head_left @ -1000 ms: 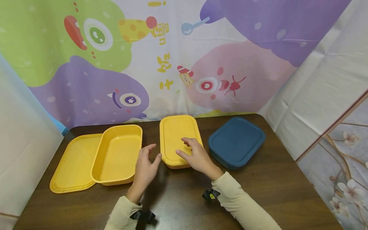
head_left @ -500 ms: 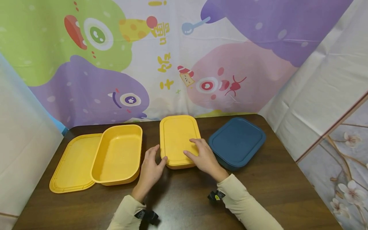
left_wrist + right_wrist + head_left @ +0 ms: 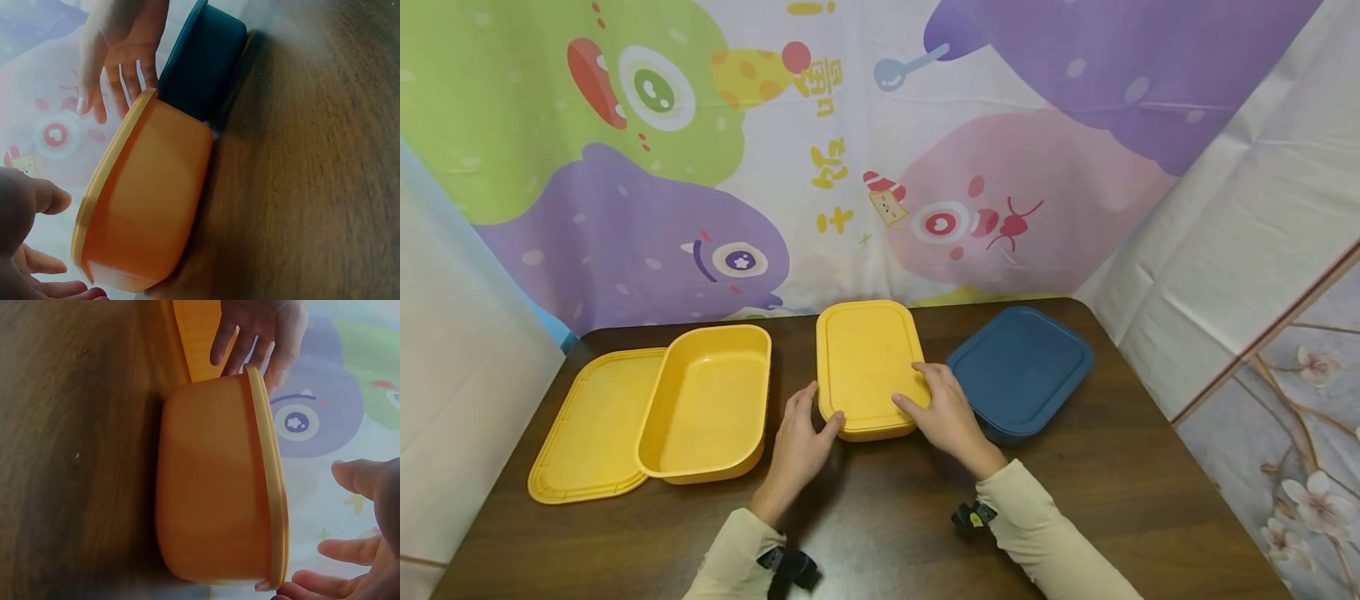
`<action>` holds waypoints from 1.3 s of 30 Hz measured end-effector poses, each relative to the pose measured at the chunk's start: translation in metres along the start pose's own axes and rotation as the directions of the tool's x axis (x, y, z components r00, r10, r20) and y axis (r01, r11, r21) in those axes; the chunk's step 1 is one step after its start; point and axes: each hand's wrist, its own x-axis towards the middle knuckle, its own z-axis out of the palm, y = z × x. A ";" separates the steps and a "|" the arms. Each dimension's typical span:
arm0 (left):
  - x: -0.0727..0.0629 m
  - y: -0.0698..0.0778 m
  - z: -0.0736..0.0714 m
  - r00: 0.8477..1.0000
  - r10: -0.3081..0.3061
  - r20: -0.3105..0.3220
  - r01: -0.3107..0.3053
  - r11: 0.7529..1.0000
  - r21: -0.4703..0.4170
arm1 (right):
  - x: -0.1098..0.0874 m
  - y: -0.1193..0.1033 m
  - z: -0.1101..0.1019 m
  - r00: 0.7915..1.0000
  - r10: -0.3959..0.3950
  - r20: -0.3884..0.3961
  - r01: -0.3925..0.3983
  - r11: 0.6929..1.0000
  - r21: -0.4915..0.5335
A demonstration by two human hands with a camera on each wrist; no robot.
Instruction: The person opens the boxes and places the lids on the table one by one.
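A yellow lidded food container (image 3: 867, 354) stands at the middle of the table, its lid on top. My left hand (image 3: 799, 446) is at its left front corner, thumb and fingers spread apart. On the other side, my right hand (image 3: 951, 417) hovers at the right front edge, with thumb over the lid and fingers loosely bent. The left wrist view shows the container's orange-yellow side wall (image 3: 150, 187), with the left thumb clear of the lid rim. In the right wrist view the lid rim (image 3: 270, 475) has right fingertips at its far end; whether they touch cannot be told.
An uncovered yellow container (image 3: 711, 408) stands to the left, partly over a loose yellow lid (image 3: 591, 433). A dark blue lidded container (image 3: 1021, 371) is at the right, close to the right hand. A printed cloth (image 3: 850, 167) hangs behind the table (image 3: 880, 533).
Both hands have shifted to the right. The left hand has come to the middle container's left front corner, and the right has moved from over its lid to its right edge.
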 end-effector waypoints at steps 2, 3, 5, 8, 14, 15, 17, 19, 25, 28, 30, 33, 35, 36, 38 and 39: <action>0.001 -0.001 0.001 1.000 -0.004 0.000 0.004 1.000 -0.003 | 0.000 0.002 0.000 1.000 0.012 0.001 -0.012 1.000 0.006; 0.001 -0.001 0.002 1.000 -0.004 -0.003 0.004 1.000 -0.005 | 0.000 0.002 0.000 1.000 0.018 0.002 -0.018 1.000 0.009; 0.002 -0.002 0.003 1.000 -0.006 -0.008 0.005 1.000 -0.007 | 0.000 0.004 0.000 1.000 0.031 0.005 -0.031 0.999 0.015; 0.003 -0.003 0.005 1.000 -0.002 -0.021 0.002 1.000 -0.010 | -0.001 0.007 0.001 0.999 0.045 0.008 -0.045 0.999 0.027; 0.005 -0.007 0.008 1.000 -0.017 -0.024 0.017 1.000 -0.011 | -0.001 0.012 0.004 0.998 0.060 0.020 -0.061 0.997 0.043; 0.005 -0.007 0.008 1.000 -0.021 -0.022 0.021 1.000 -0.012 | -0.001 0.013 0.005 0.998 0.059 0.021 -0.060 0.997 0.043; 0.006 -0.008 0.009 0.999 -0.030 -0.017 0.030 0.999 -0.018 | -0.002 0.013 0.006 0.998 0.064 0.024 -0.065 0.997 0.049; 0.007 -0.008 0.009 0.999 -0.039 -0.014 0.039 0.999 -0.024 | -0.003 0.014 0.008 0.997 0.075 0.029 -0.076 0.996 0.051; 0.008 -0.009 0.010 0.999 -0.050 -0.012 0.049 0.998 -0.031 | -0.005 0.019 0.013 0.989 0.135 0.058 -0.139 0.989 0.060; 0.008 -0.009 0.010 0.999 -0.051 -0.008 0.051 0.998 -0.030 | -0.006 0.020 0.016 0.987 0.153 0.053 -0.156 0.985 0.076; 0.009 -0.009 0.009 0.999 -0.048 -0.004 0.048 0.998 -0.029 | -0.007 0.021 0.016 0.987 0.155 0.041 -0.158 0.984 0.087; 0.010 -0.008 0.009 0.999 -0.035 0.002 0.036 0.999 -0.023 | -0.008 0.020 0.017 0.987 0.159 0.021 -0.160 0.982 0.104; 0.011 -0.008 0.009 1.000 -0.028 0.006 0.028 0.999 -0.020 | -0.009 0.020 0.018 0.987 0.161 0.009 -0.161 0.982 0.101; 0.011 -0.008 0.009 1.000 -0.026 0.008 0.026 0.999 -0.019 | -0.010 0.020 0.018 0.987 0.162 0.004 -0.161 0.982 0.099; 0.012 -0.008 0.009 1.000 -0.026 0.012 0.026 1.000 -0.016 | -0.010 0.021 0.018 0.987 0.164 -0.004 -0.163 0.983 0.088; 0.012 -0.008 0.009 1.000 -0.027 0.014 0.027 1.000 -0.015 | -0.011 0.021 0.018 0.986 0.166 -0.009 -0.165 0.983 0.082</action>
